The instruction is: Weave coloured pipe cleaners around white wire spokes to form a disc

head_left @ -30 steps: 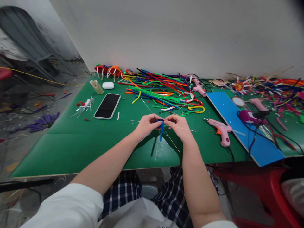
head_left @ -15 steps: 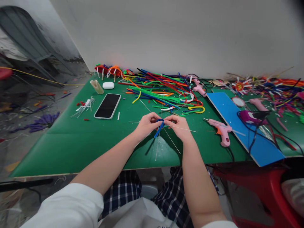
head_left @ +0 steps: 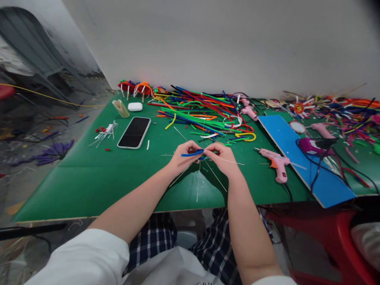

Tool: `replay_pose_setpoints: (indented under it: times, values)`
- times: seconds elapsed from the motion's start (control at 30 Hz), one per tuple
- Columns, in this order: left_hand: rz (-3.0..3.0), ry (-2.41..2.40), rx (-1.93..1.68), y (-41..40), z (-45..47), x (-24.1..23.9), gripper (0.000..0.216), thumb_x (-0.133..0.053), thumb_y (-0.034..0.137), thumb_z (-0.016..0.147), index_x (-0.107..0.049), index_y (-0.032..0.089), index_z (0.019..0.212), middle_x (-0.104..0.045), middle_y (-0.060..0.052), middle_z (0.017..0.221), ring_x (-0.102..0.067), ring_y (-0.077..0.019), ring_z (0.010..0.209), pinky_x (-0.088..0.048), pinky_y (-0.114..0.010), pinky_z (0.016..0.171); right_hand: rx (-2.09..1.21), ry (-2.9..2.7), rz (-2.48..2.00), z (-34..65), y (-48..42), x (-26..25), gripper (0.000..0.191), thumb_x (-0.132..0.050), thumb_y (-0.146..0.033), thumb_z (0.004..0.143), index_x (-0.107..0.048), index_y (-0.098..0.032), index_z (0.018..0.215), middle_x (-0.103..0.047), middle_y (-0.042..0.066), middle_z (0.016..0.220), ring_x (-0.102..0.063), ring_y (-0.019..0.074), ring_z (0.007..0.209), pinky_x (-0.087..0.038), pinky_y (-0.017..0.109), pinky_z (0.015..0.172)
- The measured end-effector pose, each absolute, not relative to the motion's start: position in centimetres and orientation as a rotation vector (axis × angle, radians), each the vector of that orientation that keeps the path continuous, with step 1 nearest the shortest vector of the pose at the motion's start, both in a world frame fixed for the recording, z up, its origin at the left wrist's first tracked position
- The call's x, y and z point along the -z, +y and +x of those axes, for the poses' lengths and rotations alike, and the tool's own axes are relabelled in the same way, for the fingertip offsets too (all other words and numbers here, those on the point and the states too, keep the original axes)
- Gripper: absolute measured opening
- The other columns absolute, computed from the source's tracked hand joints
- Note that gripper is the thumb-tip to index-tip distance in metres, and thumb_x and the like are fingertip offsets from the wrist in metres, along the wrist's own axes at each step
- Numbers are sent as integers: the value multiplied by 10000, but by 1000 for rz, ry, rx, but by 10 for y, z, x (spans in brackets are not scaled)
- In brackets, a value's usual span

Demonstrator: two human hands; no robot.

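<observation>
Fingers of the left hand and right hand are closed on a blue pipe cleaner; thin wires spread below them.

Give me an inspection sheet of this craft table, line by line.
Surface: green table top, flat and matte.
Job's things: blue fuzzy pipe cleaner wrapped at the crossing of a fan of thin white sticks, held over the near edge.
Clutter: pile of coloured pipe cleaners at the back; black smartphone and white earbud case on the left; pink glue gun beside a blue board on the right.
Grippers: left hand and right hand both pinch the pipe cleaner at the crossing.
Cables: black cables run across the blue board.
Surroundings: white wall behind; red plastic seat at the lower right.
</observation>
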State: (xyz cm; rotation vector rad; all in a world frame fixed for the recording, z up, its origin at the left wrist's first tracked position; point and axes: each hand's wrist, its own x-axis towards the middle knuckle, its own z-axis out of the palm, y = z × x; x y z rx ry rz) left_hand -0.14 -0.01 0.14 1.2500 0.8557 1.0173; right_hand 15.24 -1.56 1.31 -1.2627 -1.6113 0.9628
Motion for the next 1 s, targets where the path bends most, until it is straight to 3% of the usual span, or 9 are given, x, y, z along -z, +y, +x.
replay_pose_setpoints:
  times: [0.27, 0.53, 0.87, 1.0]
  values:
    - [1251, 874, -982, 1, -1, -4, 327, -688, 331, 578, -493, 118, 732, -569, 17, 594, -558, -86, 515, -475, -204, 461, -995, -1510, -1304, 150, -13, -11, 219, -592, -375, 657, -622, -173, 734, -599, 20, 711, -540, 129, 645, -443, 245, 533]
    - [1143, 866, -893, -2, 0, -9, 301, -660, 318, 625, -467, 126, 751, -576, 2, 605, -608, -137, 550, -466, -203, 433, -1068, -1322, -1233, 157, -15, -17, 261, -639, -337, 608, -617, -189, 821, -611, 30, 776, -559, 147, 709, -457, 241, 523]
    - [1206, 816, -791, -2, -2, -4, 306, -673, 327, 597, -493, 118, 732, -580, 0, 587, -572, -106, 509, -424, -183, 418, -1042, -1707, -1158, 158, -17, -17, 146, -652, -286, 611, -632, -192, 721, -554, 16, 809, -525, 138, 790, -421, 266, 640]
    - [1222, 850, -757, -2, -1, -3, 310, -678, 334, 587, -491, 120, 712, -573, 0, 581, -572, -111, 508, -426, -188, 412, -1012, -1772, -1152, 159, -17, -17, 120, -643, -286, 620, -630, -193, 695, -525, 17, 818, -507, 130, 783, -402, 246, 600]
